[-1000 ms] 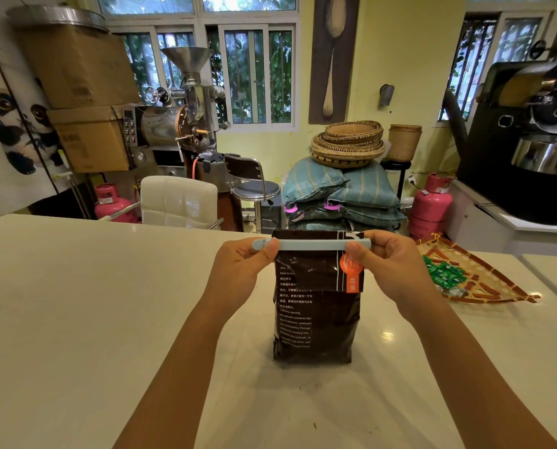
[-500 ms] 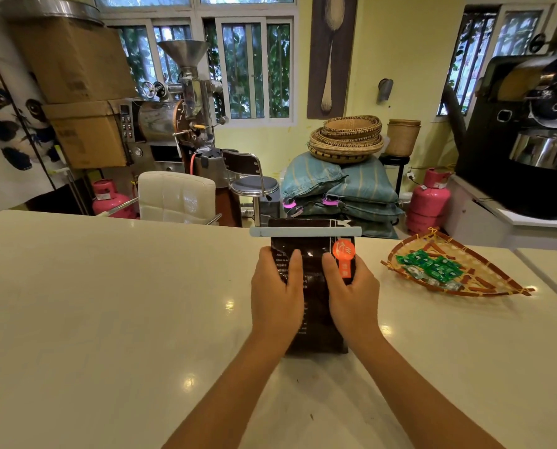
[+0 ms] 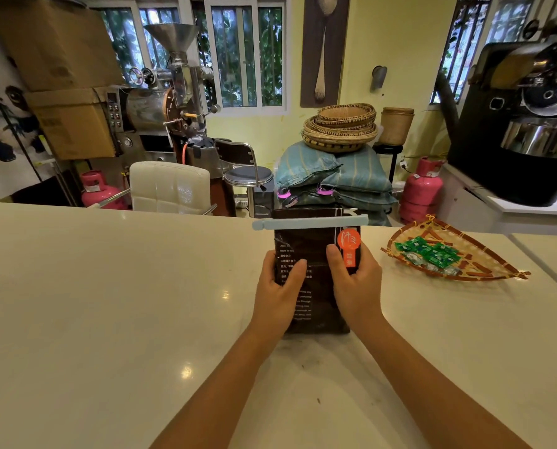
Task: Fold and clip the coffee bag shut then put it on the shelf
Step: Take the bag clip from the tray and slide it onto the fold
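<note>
A dark brown coffee bag with white print and an orange label stands upright on the white counter. A pale blue clip runs across its folded top, closed on the bag. My left hand grips the bag's left side, thumb on the front. My right hand grips the right side, thumb next to the orange label. Both hands sit at mid-height of the bag, below the clip. No shelf is in view.
A woven fan-shaped tray with green packets lies on the counter to the right. Behind the counter are a white chair, a stool, stacked sacks with baskets, pink gas cylinders and roasting machines.
Both hands left the ends of the clip and dropped to the sides of the bag, where they now hold it. The clip stays on the folded top.
</note>
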